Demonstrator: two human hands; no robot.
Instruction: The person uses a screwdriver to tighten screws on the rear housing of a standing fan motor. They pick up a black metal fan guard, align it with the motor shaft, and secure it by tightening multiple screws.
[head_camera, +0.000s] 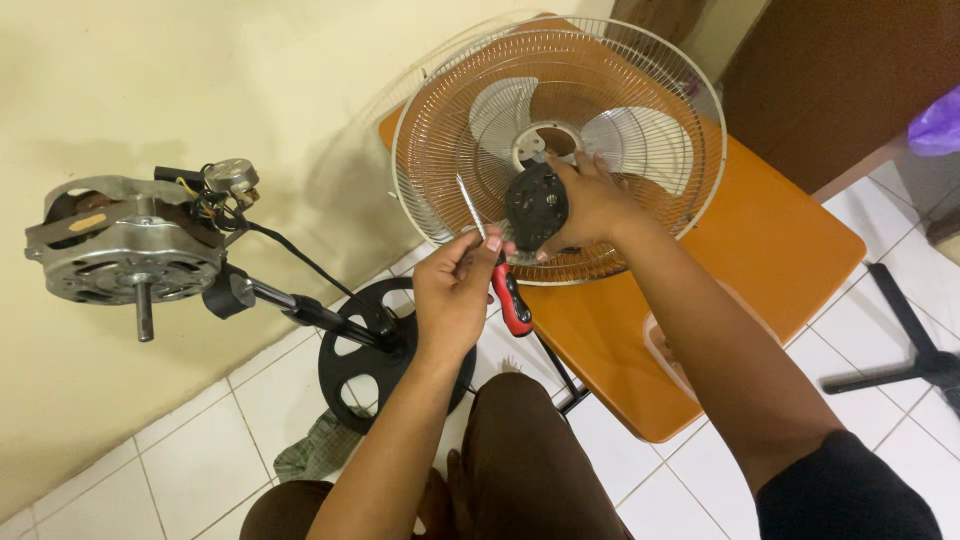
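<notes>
The fan is already well apart: its bare motor stands uncovered on the stand at nine o'clock, and the blades sit loose in the wire guard on the orange surface at twelve. The left hand pinches a red-handled screwdriver, tip up. The right hand wraps its fingers round a black round cover, held before the guard. Putting the parts together again looks wholly undone.
</notes>
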